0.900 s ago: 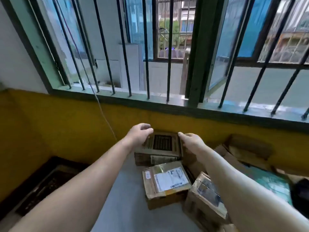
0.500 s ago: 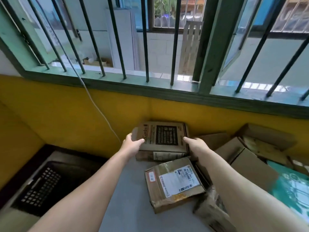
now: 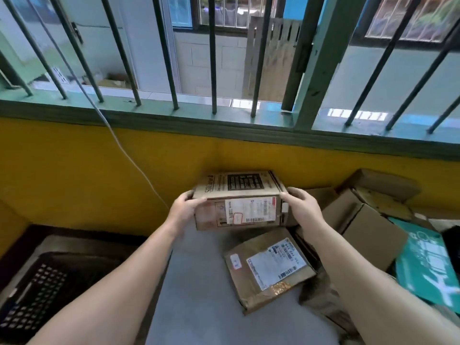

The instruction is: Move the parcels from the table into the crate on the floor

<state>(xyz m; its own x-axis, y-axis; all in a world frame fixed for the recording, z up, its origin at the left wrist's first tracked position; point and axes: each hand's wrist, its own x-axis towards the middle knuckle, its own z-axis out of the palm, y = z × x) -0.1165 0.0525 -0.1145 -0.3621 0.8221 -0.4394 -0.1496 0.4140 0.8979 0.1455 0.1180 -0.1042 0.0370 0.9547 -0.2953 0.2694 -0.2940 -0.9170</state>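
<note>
A brown cardboard parcel with a black printed panel on top and a white shipping label on its front is held just above the grey table. My left hand grips its left end and my right hand grips its right end. A flatter taped parcel with a white label lies on the table below it. The black slatted crate stands on the floor at the lower left, beside the table.
Several more cardboard boxes pile up at the table's right, with a green printed package at the far right. A yellow wall and barred window stand right behind. A white cable hangs down the wall.
Both hands closed on the ends of the far parcel and lifted it off the table, tilting its front label toward me. The camera has tipped downward, so more of the crate shows.
</note>
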